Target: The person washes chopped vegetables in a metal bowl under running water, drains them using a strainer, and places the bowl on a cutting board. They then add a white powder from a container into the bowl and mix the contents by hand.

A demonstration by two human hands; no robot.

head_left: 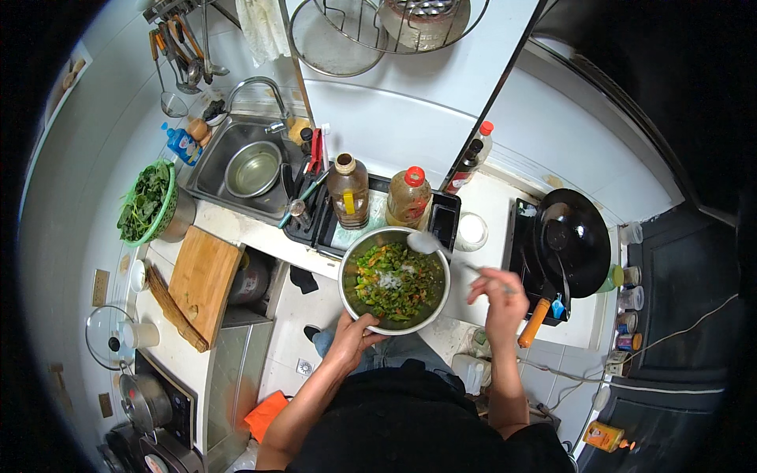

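My left hand [353, 332] grips the near rim of a steel mixing bowl [442, 295], thumb on the edge. Inside lie chopped green vegetables [384, 298] with orange bits and a small heap of white grains. My right hand [500, 292] holds the handle of a metal spoon [423, 242], somewhat blurred; its bowl carries something white over the far right rim. A round container of white grains [472, 231] stands beyond it. Two large plastic bottles, one brown [348, 192] and one with a red cap [409, 198], stand behind the bowl.
A black wok [573, 242] with a wooden handle sits on the stove at right. At left are a sink [207, 168] holding a metal basin [254, 169], a green basket of leaves [172, 204], and a wooden cutting board [204, 275]. A black tray [452, 213] lies behind the bowl.
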